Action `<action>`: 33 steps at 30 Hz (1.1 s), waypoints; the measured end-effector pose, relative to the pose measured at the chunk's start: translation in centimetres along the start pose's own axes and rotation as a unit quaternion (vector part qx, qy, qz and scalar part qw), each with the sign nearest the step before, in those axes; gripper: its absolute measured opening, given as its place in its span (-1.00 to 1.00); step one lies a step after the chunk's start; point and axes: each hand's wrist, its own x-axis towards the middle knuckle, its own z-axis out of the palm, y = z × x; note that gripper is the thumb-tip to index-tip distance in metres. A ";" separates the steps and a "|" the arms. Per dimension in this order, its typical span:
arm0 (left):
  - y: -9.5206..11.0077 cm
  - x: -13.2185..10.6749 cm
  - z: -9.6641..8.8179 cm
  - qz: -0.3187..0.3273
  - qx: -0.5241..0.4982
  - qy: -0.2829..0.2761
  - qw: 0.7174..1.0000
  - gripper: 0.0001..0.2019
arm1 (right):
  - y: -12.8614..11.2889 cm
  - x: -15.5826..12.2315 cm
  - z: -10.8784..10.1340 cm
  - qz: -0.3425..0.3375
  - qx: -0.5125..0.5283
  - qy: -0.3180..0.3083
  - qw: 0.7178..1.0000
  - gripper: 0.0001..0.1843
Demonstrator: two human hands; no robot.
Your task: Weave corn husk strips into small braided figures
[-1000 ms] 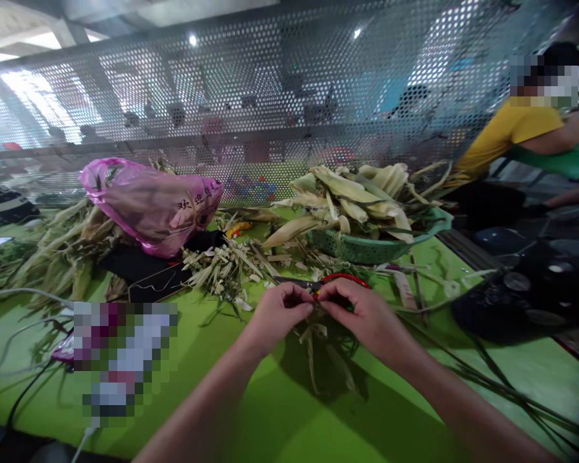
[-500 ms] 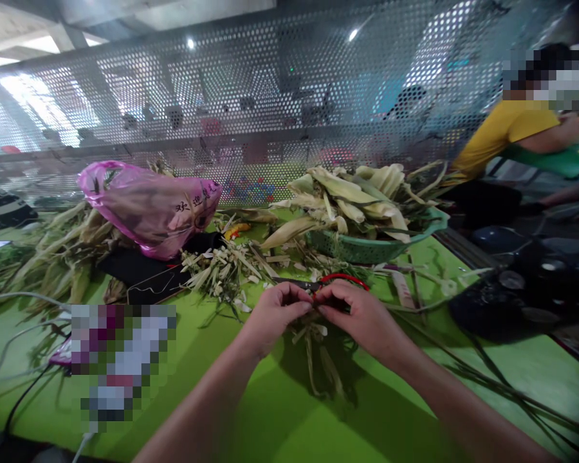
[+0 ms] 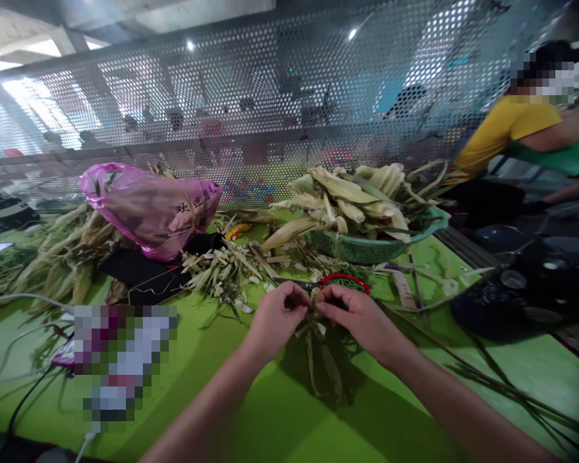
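Over the middle of the green table, my left hand (image 3: 278,320) and my right hand (image 3: 359,316) meet with thumbs and fingertips pinched. Between them is the top of a small bundle of dried corn husk strips (image 3: 324,363), its loose ends hanging down toward me. My fingers partly hide the bundle's top, so I cannot make out how it is joined. Just behind my hands lie scissors (image 3: 346,276) with red handles, their blades toward the left. A heap of cut husk pieces (image 3: 222,267) is beyond my left hand.
A green basket (image 3: 357,247) piled with corn husks (image 3: 352,193) stands behind. To the left are a pink plastic bag (image 3: 149,209), more husks (image 3: 72,257), cables and a blurred-out power strip. Long stalks (image 3: 506,386) lie at right. A person in yellow (image 3: 516,128) sits beyond.
My fingertips have shifted slightly on the bundle, and the left fingers are a little more raised and curled. More of the bundle's top shows between my hands.
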 end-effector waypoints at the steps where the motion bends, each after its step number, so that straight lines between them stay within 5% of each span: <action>1: 0.0 0.0 0.0 0.003 0.013 -0.003 1.000 -0.89 | 0.0 0.0 0.0 0.008 0.011 -0.003 1.000 -0.84; 20: 0.5 -0.3 0.6 -0.051 0.051 0.027 0.997 -0.91 | -0.1 -0.3 0.3 0.010 0.020 0.030 0.999 -0.79; 33: 0.1 0.1 0.8 -0.072 -0.110 0.020 0.991 -0.93 | -0.1 -0.4 0.1 -0.038 -0.010 0.041 0.998 -0.82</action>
